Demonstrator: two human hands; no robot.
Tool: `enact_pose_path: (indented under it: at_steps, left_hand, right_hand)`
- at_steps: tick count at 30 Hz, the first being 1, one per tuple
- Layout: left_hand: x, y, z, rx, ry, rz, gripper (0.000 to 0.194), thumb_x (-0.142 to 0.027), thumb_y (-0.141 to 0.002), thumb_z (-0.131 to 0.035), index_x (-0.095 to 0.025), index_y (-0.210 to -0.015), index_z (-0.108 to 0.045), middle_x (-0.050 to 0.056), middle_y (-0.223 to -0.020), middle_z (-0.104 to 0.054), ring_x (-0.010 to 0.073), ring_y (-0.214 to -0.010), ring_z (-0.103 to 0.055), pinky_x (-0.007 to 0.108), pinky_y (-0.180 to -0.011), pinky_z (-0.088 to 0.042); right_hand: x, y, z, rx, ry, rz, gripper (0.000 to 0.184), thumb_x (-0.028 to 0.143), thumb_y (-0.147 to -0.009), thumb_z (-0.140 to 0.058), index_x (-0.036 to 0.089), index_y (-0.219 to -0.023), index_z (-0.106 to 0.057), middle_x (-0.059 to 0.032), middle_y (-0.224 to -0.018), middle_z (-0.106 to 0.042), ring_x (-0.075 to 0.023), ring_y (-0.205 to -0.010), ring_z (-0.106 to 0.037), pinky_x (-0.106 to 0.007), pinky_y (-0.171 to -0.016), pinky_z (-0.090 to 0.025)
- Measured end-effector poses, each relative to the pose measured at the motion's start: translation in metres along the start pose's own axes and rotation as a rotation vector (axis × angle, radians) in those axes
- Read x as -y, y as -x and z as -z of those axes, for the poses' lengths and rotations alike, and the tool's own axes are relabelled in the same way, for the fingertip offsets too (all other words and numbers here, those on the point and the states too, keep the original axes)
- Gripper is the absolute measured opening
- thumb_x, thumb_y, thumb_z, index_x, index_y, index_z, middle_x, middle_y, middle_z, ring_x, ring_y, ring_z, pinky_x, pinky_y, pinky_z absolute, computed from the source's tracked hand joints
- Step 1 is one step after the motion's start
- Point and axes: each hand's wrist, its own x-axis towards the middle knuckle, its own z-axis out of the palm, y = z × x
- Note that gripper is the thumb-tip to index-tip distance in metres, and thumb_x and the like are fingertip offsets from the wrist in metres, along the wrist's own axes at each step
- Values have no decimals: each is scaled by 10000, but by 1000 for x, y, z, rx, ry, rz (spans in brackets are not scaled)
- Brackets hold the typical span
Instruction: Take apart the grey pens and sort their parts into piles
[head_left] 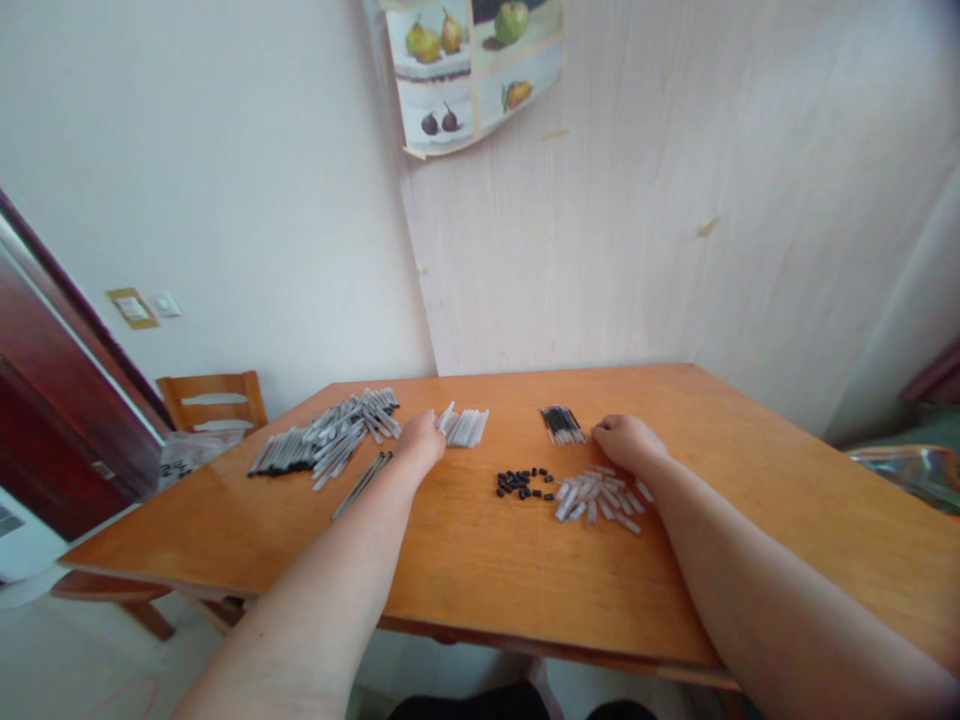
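Observation:
My left hand (421, 438) reaches across the wooden table (480, 560) and its curled fingers touch a small bunch of clear pen tubes (466, 427). My right hand (627, 440) lies with fingers curled right beside a bunch of thin black-tipped refills (562, 424); what the fingers hold, if anything, is hidden. Just in front of the right hand lies a heap of clear caps (600, 499), and to its left a scatter of small black plugs (523, 483).
A large pile of grey pens (330, 437) sits at the table's left, with two loose pens (363, 483) nearer me. A wooden chair (213, 399) stands behind the left corner by a dark door (52, 400). Walls close the far side.

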Motion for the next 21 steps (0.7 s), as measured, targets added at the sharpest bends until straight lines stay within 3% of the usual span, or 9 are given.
enact_pose_path:
  at_steps: [7, 14, 21]
  left_hand:
    - [-1, -4, 1, -32, -23, -53, 232, -340, -886, -508, -174, -917, -667, 135, -985, -708, 245, -961, -645, 304, -784, -445]
    - [29, -12, 13, -51, -91, 33, 262, -294, -892, -466, -193, -947, -701, 145, -1016, -708, 267, -962, -645, 328, -791, -448]
    - [46, -18, 23, -12, -207, 5, 280, -315, -842, -532, -197, -976, -748, 183, -1079, -685, 332, -1077, -594, 394, -895, -428]
  right_hand:
    - [2, 3, 3, 10, 15, 8, 331, 377, -827, -478, 191, -914, -738, -131, -963, -725, -249, -890, -662, -287, -673, -446]
    - [1, 1, 1, -9, 22, 24, 314, 380, -829, -496, 187, -881, -738, -137, -940, -730, -248, -879, -667, -284, -680, -445]
    - [-2, 0, -3, -31, 18, 32, 302, 386, -822, -505, 206, -891, -738, -118, -894, -734, -237, -836, -670, -285, -670, -435]
